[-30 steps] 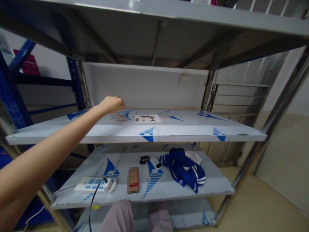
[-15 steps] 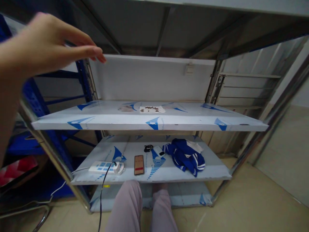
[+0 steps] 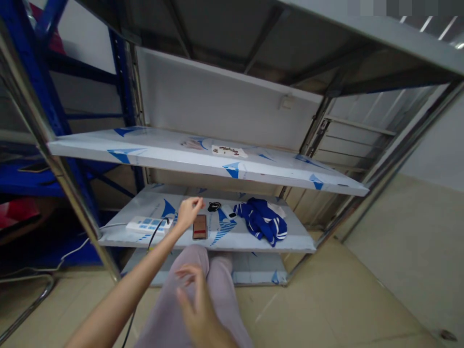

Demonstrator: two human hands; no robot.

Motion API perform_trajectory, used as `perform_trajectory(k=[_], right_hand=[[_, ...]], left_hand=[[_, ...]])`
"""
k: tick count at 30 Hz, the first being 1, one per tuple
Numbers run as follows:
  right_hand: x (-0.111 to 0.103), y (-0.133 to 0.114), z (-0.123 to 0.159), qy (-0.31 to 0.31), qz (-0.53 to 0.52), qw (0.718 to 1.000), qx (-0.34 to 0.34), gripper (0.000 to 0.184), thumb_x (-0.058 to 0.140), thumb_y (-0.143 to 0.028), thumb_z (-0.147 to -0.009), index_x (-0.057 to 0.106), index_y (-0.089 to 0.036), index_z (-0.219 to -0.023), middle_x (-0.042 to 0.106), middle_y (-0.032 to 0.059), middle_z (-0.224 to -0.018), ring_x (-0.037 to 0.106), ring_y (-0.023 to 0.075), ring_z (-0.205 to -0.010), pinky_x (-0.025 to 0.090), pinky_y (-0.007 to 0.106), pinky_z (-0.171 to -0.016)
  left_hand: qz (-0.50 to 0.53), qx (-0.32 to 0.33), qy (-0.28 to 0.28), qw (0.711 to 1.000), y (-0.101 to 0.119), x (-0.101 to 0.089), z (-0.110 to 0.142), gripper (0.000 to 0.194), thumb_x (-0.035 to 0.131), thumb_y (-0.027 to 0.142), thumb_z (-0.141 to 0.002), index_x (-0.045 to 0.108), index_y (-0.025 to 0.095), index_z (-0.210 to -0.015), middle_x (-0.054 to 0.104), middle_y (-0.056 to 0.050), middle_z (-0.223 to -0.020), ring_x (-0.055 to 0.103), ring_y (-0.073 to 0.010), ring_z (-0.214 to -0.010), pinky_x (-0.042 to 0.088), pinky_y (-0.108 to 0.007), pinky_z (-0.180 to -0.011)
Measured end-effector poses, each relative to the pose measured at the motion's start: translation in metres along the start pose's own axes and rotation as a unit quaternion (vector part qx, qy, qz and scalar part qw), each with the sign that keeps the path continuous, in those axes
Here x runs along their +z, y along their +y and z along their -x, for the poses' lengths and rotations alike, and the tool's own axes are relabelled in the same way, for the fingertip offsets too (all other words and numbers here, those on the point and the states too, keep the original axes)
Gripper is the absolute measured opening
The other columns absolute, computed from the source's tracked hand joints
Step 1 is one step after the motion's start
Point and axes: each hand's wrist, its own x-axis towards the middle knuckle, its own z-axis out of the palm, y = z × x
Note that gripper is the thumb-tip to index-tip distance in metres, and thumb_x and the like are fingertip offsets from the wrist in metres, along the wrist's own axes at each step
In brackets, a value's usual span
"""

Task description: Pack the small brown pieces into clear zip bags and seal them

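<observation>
room: steel shelving unit [image 3: 275, 170] | blue metal rack [image 3: 21, 48] | beige floor [image 3: 366, 299] | white wall [image 3: 433, 145]

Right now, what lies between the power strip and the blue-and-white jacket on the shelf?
The head view shows a smartphone, a small black coil and a white device between them.

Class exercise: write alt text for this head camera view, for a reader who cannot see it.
A person's left hand reaches above a phone on the lower metal shelf, beside a power strip and a blue-and-white garment; the right hand is raised over their legs.
</observation>
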Motion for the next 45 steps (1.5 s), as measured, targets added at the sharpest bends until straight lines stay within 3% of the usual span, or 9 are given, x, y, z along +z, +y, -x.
perform_trajectory(k=[3,8,12,18,23,26,30,34,45], right_hand=[[0.029,0.01,0.0,-0.046,0.023,0.999,-0.006,0.036,0.048,-0.012,-0.08,0.047,-0.024,-0.115,0.057,0.006,-0.112,0.053,0.0193,-0.106,0.046,0.037,-0.092],[0.052,0.003,0.008,0.024,0.029,0.999,0.04,0.027,0.039,-0.013,-0.084,0.049,-0.025,-0.105,0.059,0.006,-0.099,0.058,0.0188,-0.092,0.05,0.035,-0.08],[0.045,-0.01,0.025,-0.031,-0.018,0.999,0.016,0.025,0.041,-0.016,-0.083,0.052,-0.026,-0.102,0.061,0.0044,-0.091,0.06,0.0182,-0.082,0.051,0.031,-0.071],[0.022,0.0,0.013,0.059,0.019,0.993,0.098,0.03,0.035,-0.022,-0.089,0.046,-0.023,-0.117,0.055,0.009,-0.116,0.052,0.018,-0.11,0.045,0.035,-0.092],[0.022,-0.015,0.024,0.056,-0.041,0.998,0.002,0.023,0.033,-0.018,-0.088,0.053,-0.025,-0.098,0.062,0.0055,-0.099,0.059,0.0166,-0.096,0.049,0.033,-0.083],[0.015,-0.021,0.022,0.038,-0.039,0.999,0.001,0.025,0.034,-0.014,-0.088,0.052,-0.026,-0.1,0.063,0.0028,-0.093,0.06,0.0141,-0.09,0.05,0.029,-0.08],[0.002,-0.017,0.008,0.042,0.034,0.999,0.004,0.029,0.034,-0.012,-0.086,0.049,-0.022,-0.109,0.058,0.0067,-0.114,0.053,0.0159,-0.11,0.044,0.034,-0.093],[0.001,-0.021,0.012,0.006,-0.008,0.999,-0.047,0.03,0.032,-0.007,-0.084,0.051,-0.025,-0.099,0.063,0.0025,-0.099,0.058,0.0132,-0.097,0.049,0.029,-0.084],[-0.003,-0.031,0.017,0.011,0.046,0.999,-0.024,0.032,0.03,-0.005,-0.084,0.05,-0.024,-0.101,0.062,0.0017,-0.1,0.058,0.0111,-0.097,0.047,0.025,-0.084]], left_hand=[[-0.029,-0.018,-0.071,0.997,-0.015,0.044,-0.002,0.039,0.032,0.033,-0.084,0.063,0.018,-0.066,0.069,-0.007,-0.075,0.063,-0.0192,-0.076,0.042,-0.026,-0.069],[-0.038,-0.013,-0.105,0.994,-0.011,0.061,-0.024,0.034,0.038,0.029,-0.082,0.066,0.017,-0.067,0.068,-0.007,-0.072,0.062,-0.0185,-0.072,0.041,-0.025,-0.067],[-0.023,-0.013,-0.12,0.992,-0.005,0.069,-0.043,0.031,0.039,0.026,-0.081,0.067,0.017,-0.071,0.069,-0.006,-0.074,0.062,-0.016,-0.072,0.042,-0.022,-0.067],[-0.016,-0.03,-0.135,0.99,0.0,0.08,-0.061,0.031,0.04,0.025,-0.081,0.068,0.016,-0.073,0.069,-0.006,-0.076,0.062,-0.0168,-0.076,0.044,-0.022,-0.068],[-0.008,-0.023,-0.16,0.987,0.006,0.086,-0.069,0.03,0.04,0.023,-0.081,0.069,0.015,-0.075,0.069,-0.004,-0.076,0.062,-0.0162,-0.079,0.045,-0.022,-0.071],[0.005,-0.014,-0.174,0.985,0.009,0.091,-0.071,0.032,0.038,0.023,-0.081,0.069,0.015,-0.078,0.069,-0.003,-0.076,0.062,-0.0149,-0.078,0.045,-0.021,-0.071],[0.019,0.0,-0.19,0.982,0.014,0.097,-0.071,0.033,0.037,0.023,-0.081,0.069,0.015,-0.076,0.069,-0.003,-0.074,0.062,-0.0144,-0.075,0.045,-0.021,-0.068],[0.023,0.012,-0.203,0.979,0.018,0.098,-0.069,0.031,0.039,0.024,-0.08,0.069,0.016,-0.073,0.069,-0.002,-0.072,0.062,-0.0144,-0.073,0.045,-0.021,-0.067],[0.002,0.04,-0.231,0.972,0.032,0.099,-0.062,0.03,0.04,0.023,-0.079,0.068,0.016,-0.07,0.069,-0.003,-0.071,0.062,-0.0147,-0.073,0.044,-0.021,-0.065]])
